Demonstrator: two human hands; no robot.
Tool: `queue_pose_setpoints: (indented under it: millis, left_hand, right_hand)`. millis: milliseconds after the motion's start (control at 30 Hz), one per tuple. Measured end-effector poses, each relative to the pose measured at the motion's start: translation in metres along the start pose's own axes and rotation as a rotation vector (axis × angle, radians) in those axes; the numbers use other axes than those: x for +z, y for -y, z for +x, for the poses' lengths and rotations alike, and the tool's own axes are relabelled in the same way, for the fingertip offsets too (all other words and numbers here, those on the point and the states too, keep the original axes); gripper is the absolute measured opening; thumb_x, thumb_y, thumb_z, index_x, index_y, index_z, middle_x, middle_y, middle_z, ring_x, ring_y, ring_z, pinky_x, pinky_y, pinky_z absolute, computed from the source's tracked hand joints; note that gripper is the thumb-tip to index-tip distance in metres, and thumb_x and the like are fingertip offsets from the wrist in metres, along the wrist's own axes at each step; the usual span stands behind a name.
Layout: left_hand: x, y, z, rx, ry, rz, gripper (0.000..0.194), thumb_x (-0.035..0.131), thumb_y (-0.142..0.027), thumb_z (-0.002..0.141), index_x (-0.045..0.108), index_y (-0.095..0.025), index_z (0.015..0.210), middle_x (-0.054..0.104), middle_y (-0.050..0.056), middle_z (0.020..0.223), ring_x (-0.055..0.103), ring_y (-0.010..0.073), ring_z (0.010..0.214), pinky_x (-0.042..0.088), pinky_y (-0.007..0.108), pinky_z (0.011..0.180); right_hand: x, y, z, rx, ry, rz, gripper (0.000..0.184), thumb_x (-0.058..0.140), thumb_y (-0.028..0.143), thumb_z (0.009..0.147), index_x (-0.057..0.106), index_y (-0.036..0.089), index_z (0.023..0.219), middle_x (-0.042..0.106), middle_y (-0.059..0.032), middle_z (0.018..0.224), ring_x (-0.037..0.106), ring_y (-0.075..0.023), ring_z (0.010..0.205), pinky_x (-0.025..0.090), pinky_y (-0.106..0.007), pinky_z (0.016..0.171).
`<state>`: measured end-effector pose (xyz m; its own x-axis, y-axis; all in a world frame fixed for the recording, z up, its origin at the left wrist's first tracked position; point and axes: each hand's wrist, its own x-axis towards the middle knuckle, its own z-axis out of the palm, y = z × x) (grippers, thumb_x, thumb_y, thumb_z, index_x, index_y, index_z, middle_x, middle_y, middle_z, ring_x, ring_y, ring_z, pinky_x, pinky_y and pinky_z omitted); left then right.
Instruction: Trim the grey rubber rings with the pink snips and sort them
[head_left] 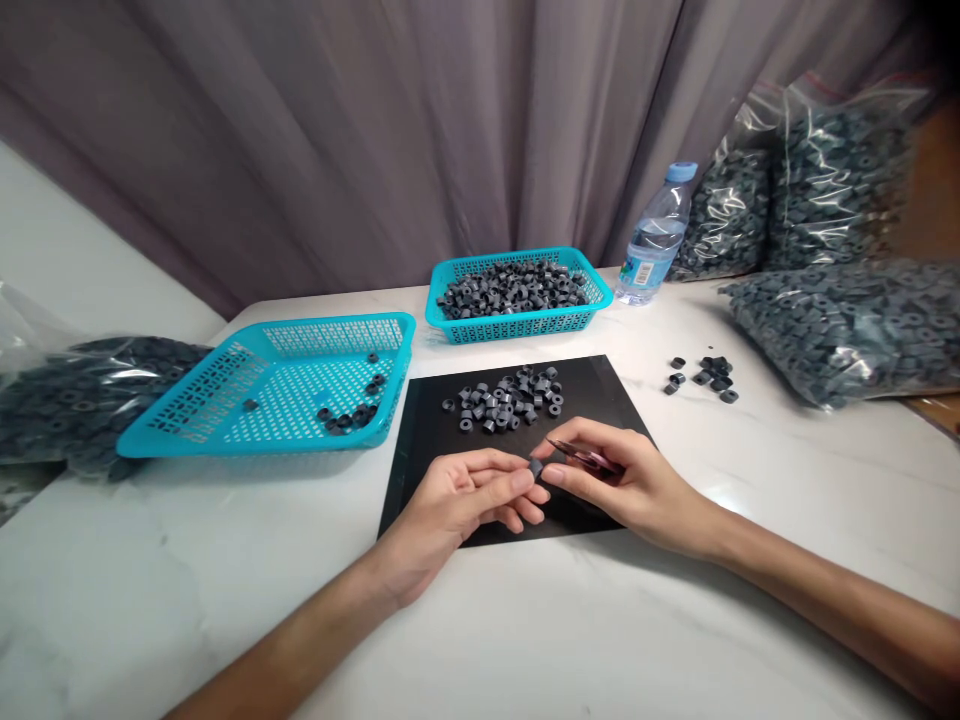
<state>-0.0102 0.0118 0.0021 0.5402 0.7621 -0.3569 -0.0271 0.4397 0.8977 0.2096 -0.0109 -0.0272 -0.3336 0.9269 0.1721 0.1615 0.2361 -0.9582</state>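
My left hand (480, 497) pinches a small dark grey rubber-like ring (535, 467) between thumb and forefinger, its other fingers loosely curled below. Against the ring's other side rest the thumb and forefinger of my right hand (616, 477). That hand also has a slim, pinkish metal tool with a pointed tip (583, 456) held in its curled fingers; its handle end is hidden. Both hands are over the near part of a black mat (427, 460). Just beyond them on the mat lies a pile of the same grey rings (502, 402).
At left stands a blue basket (262, 448) with a few rings; behind the mat, another blue basket (517, 328) is full of them. A water bottle (651, 245) stands back right. Loose rings (716, 373) lie right of the mat. Bags of rings (862, 325) flank the table.
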Motion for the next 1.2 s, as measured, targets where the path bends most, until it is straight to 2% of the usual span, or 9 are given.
queue_pose_setpoints:
  millis: [267, 433, 767, 1033, 1200]
  left_hand:
    - [-0.0003, 0.0009, -0.0009, 0.012, 0.012, -0.017, 0.018, 0.081, -0.027, 0.085, 0.076, -0.012, 0.093, 0.080, 0.008, 0.088, 0.071, 0.0108, 0.073, 0.052, 0.017, 0.064]
    - [-0.0001, -0.0008, -0.0001, 0.016, 0.028, -0.026, 0.023, 0.071, -0.034, 0.094, 0.078, -0.012, 0.096, 0.080, 0.010, 0.092, 0.073, 0.0127, 0.078, 0.053, 0.017, 0.065]
    - [-0.0007, 0.0003, -0.0007, 0.017, 0.050, -0.030, 0.027, 0.067, -0.038, 0.097, 0.079, -0.013, 0.093, 0.081, 0.011, 0.094, 0.075, 0.0140, 0.078, 0.054, 0.018, 0.066]
    - [-0.0009, 0.0000, 0.0007, -0.005, 0.063, 0.014, 0.019, 0.073, -0.032, 0.092, 0.080, -0.014, 0.096, 0.081, 0.009, 0.095, 0.074, 0.0126, 0.079, 0.054, 0.017, 0.068]
    - [-0.0002, 0.0008, 0.0007, 0.005, 0.043, -0.031, 0.027, 0.067, -0.037, 0.097, 0.079, -0.012, 0.095, 0.081, 0.011, 0.093, 0.074, 0.0134, 0.076, 0.054, 0.019, 0.067]
  right_hand:
    - [-0.0001, 0.0011, -0.0004, -0.040, -0.010, -0.005, 0.019, 0.066, 0.037, 0.096, 0.070, 0.022, 0.108, 0.047, 0.0052, 0.068, 0.034, -0.0096, 0.058, 0.027, -0.025, 0.052]
    - [0.0008, 0.0009, -0.0016, -0.054, -0.024, -0.011, 0.019, 0.068, 0.037, 0.095, 0.070, 0.022, 0.106, 0.043, 0.0065, 0.063, 0.031, -0.0095, 0.056, 0.026, -0.025, 0.051]
    - [0.0013, 0.0029, -0.0026, -0.046, -0.031, -0.028, 0.019, 0.067, 0.038, 0.095, 0.066, 0.020, 0.098, 0.056, 0.0033, 0.071, 0.035, -0.0088, 0.057, 0.028, -0.025, 0.051]
    - [0.0024, 0.0042, -0.0024, -0.040, -0.022, -0.009, 0.016, 0.065, 0.035, 0.097, 0.064, 0.019, 0.098, 0.054, 0.0040, 0.068, 0.034, -0.0090, 0.056, 0.027, -0.025, 0.050]
    - [0.0016, 0.0045, -0.0029, -0.037, -0.038, -0.024, 0.016, 0.065, 0.035, 0.096, 0.064, 0.019, 0.098, 0.055, 0.0035, 0.070, 0.034, -0.0090, 0.057, 0.028, -0.025, 0.051]
